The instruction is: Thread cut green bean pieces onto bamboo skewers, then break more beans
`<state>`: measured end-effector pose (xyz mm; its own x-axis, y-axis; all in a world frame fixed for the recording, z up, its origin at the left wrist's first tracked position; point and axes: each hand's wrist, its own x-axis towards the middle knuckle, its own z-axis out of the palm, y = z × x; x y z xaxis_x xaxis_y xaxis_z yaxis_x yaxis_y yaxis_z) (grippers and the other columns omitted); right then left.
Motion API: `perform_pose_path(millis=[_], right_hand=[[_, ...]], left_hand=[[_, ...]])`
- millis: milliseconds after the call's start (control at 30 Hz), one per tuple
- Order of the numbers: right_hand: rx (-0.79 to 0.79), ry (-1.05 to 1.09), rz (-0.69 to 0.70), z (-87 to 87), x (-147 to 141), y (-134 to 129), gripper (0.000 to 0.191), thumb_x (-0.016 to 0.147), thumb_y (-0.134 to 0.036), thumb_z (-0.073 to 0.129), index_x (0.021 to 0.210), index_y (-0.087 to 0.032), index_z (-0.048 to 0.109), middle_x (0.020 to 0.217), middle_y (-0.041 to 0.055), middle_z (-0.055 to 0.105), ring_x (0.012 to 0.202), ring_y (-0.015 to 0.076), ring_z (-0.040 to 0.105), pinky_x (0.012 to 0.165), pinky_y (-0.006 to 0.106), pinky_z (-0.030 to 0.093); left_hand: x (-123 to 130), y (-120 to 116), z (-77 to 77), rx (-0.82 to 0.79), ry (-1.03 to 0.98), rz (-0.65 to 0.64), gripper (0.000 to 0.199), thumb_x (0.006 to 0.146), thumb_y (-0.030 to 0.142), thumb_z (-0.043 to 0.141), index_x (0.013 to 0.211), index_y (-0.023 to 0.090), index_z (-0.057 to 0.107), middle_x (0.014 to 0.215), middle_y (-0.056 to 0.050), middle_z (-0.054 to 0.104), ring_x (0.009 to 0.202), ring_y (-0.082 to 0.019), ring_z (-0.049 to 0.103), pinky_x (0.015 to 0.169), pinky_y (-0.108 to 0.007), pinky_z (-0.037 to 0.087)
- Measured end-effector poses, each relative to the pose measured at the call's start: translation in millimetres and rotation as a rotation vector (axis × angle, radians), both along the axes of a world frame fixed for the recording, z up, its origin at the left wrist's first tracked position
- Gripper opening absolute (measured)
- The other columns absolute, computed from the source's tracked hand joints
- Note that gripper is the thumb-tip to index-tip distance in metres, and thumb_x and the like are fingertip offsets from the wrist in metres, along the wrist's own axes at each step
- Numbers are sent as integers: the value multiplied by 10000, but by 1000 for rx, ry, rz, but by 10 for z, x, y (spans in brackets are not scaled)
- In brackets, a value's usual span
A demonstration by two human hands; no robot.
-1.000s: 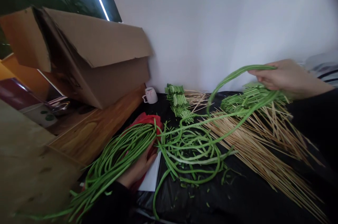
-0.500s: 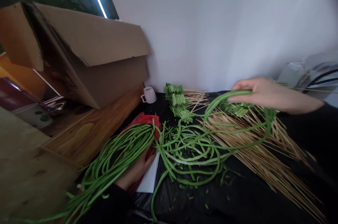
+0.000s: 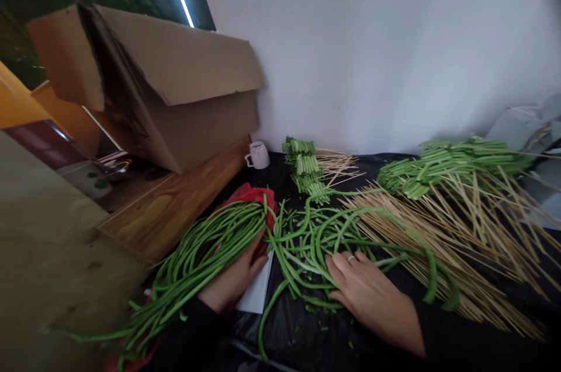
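Note:
A thick bundle of long green beans (image 3: pixel 205 249) spills from a red plastic bag (image 3: pixel 252 192) at the left. My left hand (image 3: pixel 239 273) lies along the bundle's right side and holds it, its thumb standing apart and its other fingers partly covered by beans. On a loose, tangled heap of long beans (image 3: pixel 315 237) in the middle rests my right hand (image 3: pixel 363 284), a ring on one finger. Its fingers reach out over the beans, with none plainly gripped. Some long beans from the heap drape to the right across wooden skewers (image 3: pixel 421 249).
Stacked cut bean pieces on skewers (image 3: pixel 302 164) stand near the wall, with a larger pile of skewered beans (image 3: pixel 456 164) at the right. A pink-white mug (image 3: pixel 258 156) sits beside a wooden board (image 3: pixel 175 208). Behind it is a cardboard box (image 3: pixel 193 121). Black plastic sheeting (image 3: pixel 315 337) covers the table.
My right hand has come down and left from above the skewers onto the bean heap. The beans it held up now lie over the heap and skewers. My left hand stays at the bundle.

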<state>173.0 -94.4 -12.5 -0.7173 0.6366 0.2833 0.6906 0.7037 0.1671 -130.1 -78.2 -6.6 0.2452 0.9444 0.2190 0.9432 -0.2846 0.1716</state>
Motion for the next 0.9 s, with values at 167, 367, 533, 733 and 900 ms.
perform_pose_path(millis=[167, 367, 533, 733, 900], right_hand=[[60, 19, -12, 39, 36, -54, 660, 717, -468, 771, 1220, -91, 572, 1045, 112, 643, 885, 272, 614, 812, 470, 498], [24, 29, -6, 162, 42, -99, 591, 670, -452, 804, 1128, -122, 630, 1034, 104, 654, 842, 272, 633, 811, 483, 512], [-115, 11, -16, 495, 15, -4, 209, 759, -293, 731, 919, -178, 660, 858, 51, 643, 745, 252, 637, 731, 468, 525], [-274, 28, 85, 896, -182, 205, 122, 883, -291, 598, 911, -186, 650, 853, 42, 621, 779, 239, 636, 677, 397, 504], [-332, 42, 191, 999, -424, 307, 156, 899, -292, 582, 914, -156, 656, 865, 57, 631, 855, 241, 633, 724, 375, 486]], left_hand=[[124, -274, 159, -26, 151, 37, 664, 895, 400, 523, 1501, 286, 276, 1449, -122, 489, 1359, -323, 410, 1105, -543, 314], [251, -646, 151, -66, 216, 62, 693, 831, 303, 641, 1465, 277, 362, 1452, -198, 459, 1281, -339, 509, 1000, -489, 475], [283, -873, 451, 116, 165, -139, 570, 845, 266, 628, 1392, 260, 469, 1497, -129, 425, 1339, -281, 451, 1008, -399, 499], [93, -649, 579, 313, 181, 181, 548, 888, 442, 538, 1342, 137, 526, 1413, -181, 514, 1294, -331, 489, 1022, -502, 458], [125, -568, 44, 227, 444, 317, 614, 863, 364, 576, 1387, 58, 480, 1394, -268, 502, 1239, -376, 526, 989, -513, 445]])
